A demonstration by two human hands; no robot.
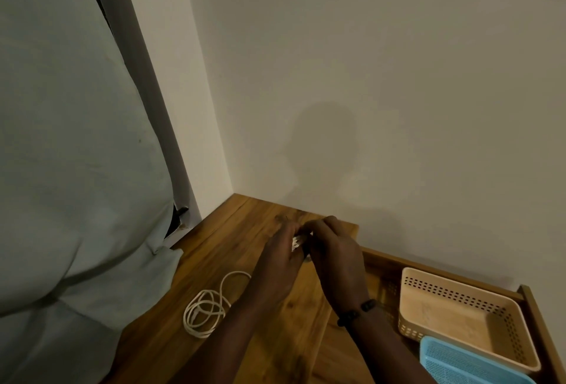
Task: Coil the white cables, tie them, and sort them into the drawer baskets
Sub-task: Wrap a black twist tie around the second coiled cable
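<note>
1. Between the two sets of fingertips, over the far part of the wooden top (214, 264), sits a small bundle of white cable (296, 242); both hands curl round it, fingers bent and pinching, though most of the bundle is hidden behind them.
2. Judged from its look, the cable is light, thin and limp, with some spring: loops will try to open, so the hold belongs across the middle of the bundle, where all turns are trapped together.
3. The left hand (280, 258) comes in from the near left, back of the hand up, wrist low over the wood.
4. The right hand (332, 253) meets it from the right, knuckles raised, a dark bead bracelet (356, 311) on the wrist.
5. A second white cable (208, 304) lies in loose loops near the left forearm, not tied.
6. The open drawer (530, 304) to the right holds a beige basket (459, 319) and a blue basket (465, 365), touching or nearly so; I see no cable in the beige one.
</note>
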